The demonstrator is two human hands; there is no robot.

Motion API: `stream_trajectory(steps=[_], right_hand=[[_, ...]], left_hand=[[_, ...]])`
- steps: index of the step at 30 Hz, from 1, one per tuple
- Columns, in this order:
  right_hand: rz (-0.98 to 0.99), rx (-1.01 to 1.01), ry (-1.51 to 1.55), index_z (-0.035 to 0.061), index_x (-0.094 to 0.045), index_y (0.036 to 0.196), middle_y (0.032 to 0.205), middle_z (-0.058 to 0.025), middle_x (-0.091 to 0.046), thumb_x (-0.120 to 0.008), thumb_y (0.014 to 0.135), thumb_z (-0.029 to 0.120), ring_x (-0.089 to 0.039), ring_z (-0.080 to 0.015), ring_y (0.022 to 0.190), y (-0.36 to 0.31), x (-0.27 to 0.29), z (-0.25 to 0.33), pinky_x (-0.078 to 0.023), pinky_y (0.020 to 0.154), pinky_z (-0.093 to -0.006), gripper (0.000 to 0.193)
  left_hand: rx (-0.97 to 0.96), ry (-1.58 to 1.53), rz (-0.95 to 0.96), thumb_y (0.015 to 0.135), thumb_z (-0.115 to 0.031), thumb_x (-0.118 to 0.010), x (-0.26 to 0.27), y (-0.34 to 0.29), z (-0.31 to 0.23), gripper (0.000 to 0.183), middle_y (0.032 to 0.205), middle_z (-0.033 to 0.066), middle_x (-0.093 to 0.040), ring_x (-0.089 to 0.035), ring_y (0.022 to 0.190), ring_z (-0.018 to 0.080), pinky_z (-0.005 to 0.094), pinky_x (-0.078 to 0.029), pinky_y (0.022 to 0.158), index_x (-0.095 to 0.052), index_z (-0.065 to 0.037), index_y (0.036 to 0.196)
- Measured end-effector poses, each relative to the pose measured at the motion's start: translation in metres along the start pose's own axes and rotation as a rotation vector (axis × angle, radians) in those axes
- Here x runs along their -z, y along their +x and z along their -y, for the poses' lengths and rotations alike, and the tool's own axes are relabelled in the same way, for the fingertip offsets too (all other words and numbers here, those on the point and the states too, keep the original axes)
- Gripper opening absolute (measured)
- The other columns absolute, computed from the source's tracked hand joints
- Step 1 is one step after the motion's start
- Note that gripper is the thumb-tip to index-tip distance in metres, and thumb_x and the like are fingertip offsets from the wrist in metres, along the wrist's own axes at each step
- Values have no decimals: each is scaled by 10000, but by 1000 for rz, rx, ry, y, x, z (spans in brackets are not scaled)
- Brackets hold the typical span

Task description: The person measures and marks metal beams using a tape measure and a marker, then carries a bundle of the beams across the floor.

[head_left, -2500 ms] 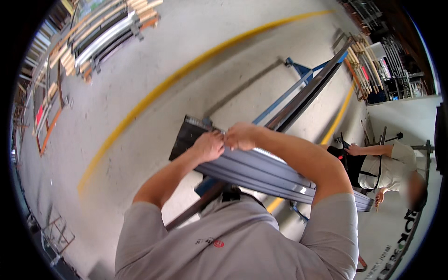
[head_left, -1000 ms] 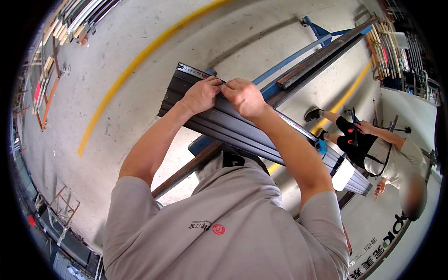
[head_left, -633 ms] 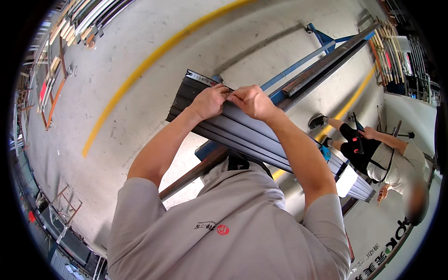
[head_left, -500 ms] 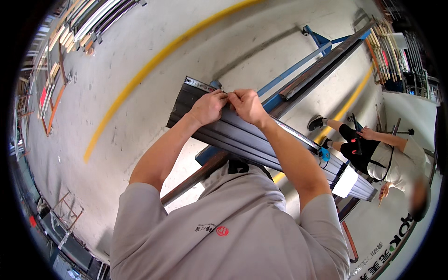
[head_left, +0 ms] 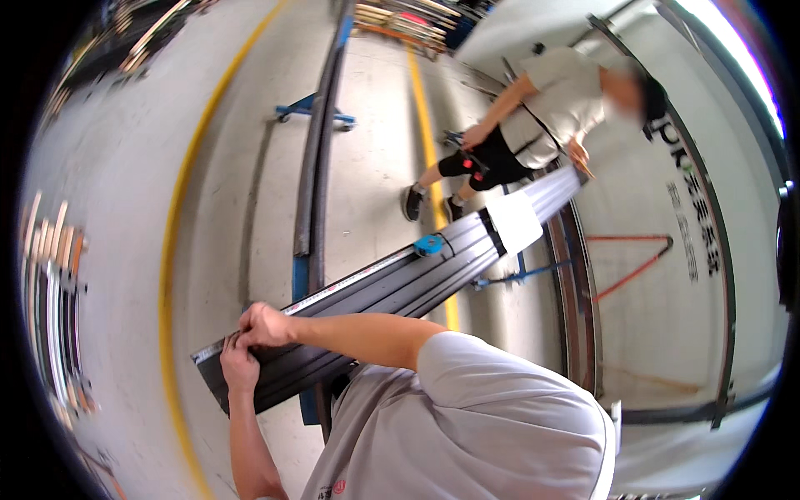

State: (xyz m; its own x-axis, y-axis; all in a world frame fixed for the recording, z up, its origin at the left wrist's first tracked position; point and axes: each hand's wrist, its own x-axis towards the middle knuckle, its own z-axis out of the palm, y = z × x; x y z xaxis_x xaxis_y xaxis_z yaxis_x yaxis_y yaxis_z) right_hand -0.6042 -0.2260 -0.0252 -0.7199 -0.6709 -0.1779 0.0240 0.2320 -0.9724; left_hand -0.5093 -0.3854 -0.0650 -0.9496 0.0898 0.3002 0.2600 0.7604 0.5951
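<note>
A bundle of long dark grey metal profiles (head_left: 375, 287) slants from lower left to upper right in front of me. Along its far edge lies the pale blade of a tape measure, whose blue case (head_left: 428, 244) rests on the profiles. Near the left end, my left hand (head_left: 240, 367) and my right hand (head_left: 267, 325) meet at that edge, fingers closed together. What they pinch is hidden between the fingertips. Farther along the bundle are a black band (head_left: 492, 232) and a white sheet (head_left: 515, 223).
Another person (head_left: 533, 117) stands near the bundle's far end, a thin stick-like thing in one hand. Dark steel bars (head_left: 321, 150) on a blue wheeled stand (head_left: 296, 108) run away from me. Yellow lines (head_left: 171, 275) mark the floor. A red bar frame (head_left: 629, 271) is at right.
My view has swung to the right, so the bundle and my hands appear lower left and the other person nearer the middle. Both hands are still together at the bundle's edge.
</note>
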Motion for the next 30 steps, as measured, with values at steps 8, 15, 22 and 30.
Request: stream_trajectory(steps=[8, 15, 22, 30], right_hand=[[273, -101, 381, -23, -734, 955, 750, -86, -722, -764, 858, 29, -693, -150, 635, -4, 8, -10, -559, 558, -304, 114], [71, 237, -325, 6, -700, 864, 811, -216, -690, -804, 781, 294, -668, -415, 799, 1, -8, -3, -530, 715, -461, 317], [124, 338, -579, 57, -698, 895, 826, -185, -704, -759, 822, 365, -682, -413, 841, 6, 0, -11, -534, 741, -500, 322], [138, 342, -603, 105, -723, 927, 866, -168, -720, -741, 833, 383, -687, -405, 897, 11, -7, -5, -541, 783, -504, 294]], left_hand=[[-19, -37, 60, 781, 74, -552, 5, -5, 9, 227, 1028, 209, -658, -616, 999, 434, 499, -523, 878, -649, 53, 985], [25, -33, 45, 732, 111, -504, 6, 1, -1, 233, 969, 234, -629, -595, 945, 459, 543, -509, 842, -623, 85, 931], [-12, -38, 29, 764, 102, -501, 0, -4, 9, 236, 956, 257, -623, -583, 935, 485, 553, -491, 837, -618, 85, 968], [10, -64, -3, 779, 82, -517, -3, -3, 9, 222, 976, 269, -631, -586, 942, 496, 540, -491, 852, -626, 59, 971]])
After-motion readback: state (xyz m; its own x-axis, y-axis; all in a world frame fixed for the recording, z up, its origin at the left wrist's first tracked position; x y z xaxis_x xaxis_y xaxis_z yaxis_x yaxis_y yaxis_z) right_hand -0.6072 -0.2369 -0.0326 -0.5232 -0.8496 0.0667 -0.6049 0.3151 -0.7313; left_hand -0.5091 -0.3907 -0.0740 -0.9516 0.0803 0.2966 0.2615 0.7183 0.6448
